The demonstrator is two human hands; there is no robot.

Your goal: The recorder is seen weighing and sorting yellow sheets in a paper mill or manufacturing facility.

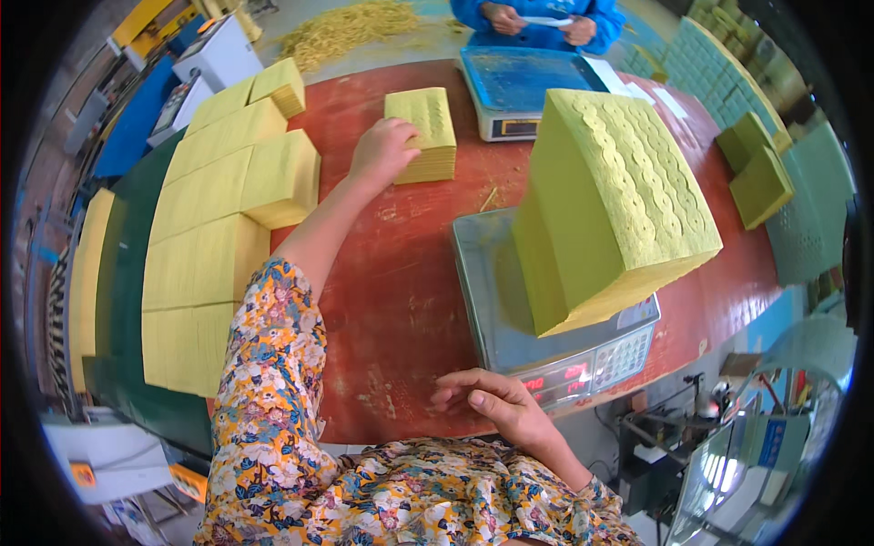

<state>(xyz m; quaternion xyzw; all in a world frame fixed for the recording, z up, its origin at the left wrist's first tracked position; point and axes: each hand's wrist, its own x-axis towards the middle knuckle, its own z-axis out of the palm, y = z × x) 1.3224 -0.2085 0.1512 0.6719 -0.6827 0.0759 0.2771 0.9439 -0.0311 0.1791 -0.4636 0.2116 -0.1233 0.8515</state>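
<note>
My left grip (384, 153) lies over the left side of the small yellow stack (432, 164) on the red desk (391, 300); whether it is clamped, I cannot tell. My right grip (492, 401), loosely apart, is just beside the near scale (482, 282), which bears a tall yellow stack (619, 200).

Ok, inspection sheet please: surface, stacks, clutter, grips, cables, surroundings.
Surface: red table, scuffed.
Job's things: tall yellow stack on the near scale; small yellow stack left of the far scale; rows of yellow stacks at left.
Clutter: straw-like scraps on the table; white papers toward the far right.
Grips: left grip against the small stack; right grip empty, by the near scale.
Cables: cannot tell among dark equipment, lower right.
Surroundings: co-worker in blue across the table; yellow heap on the floor.
</note>
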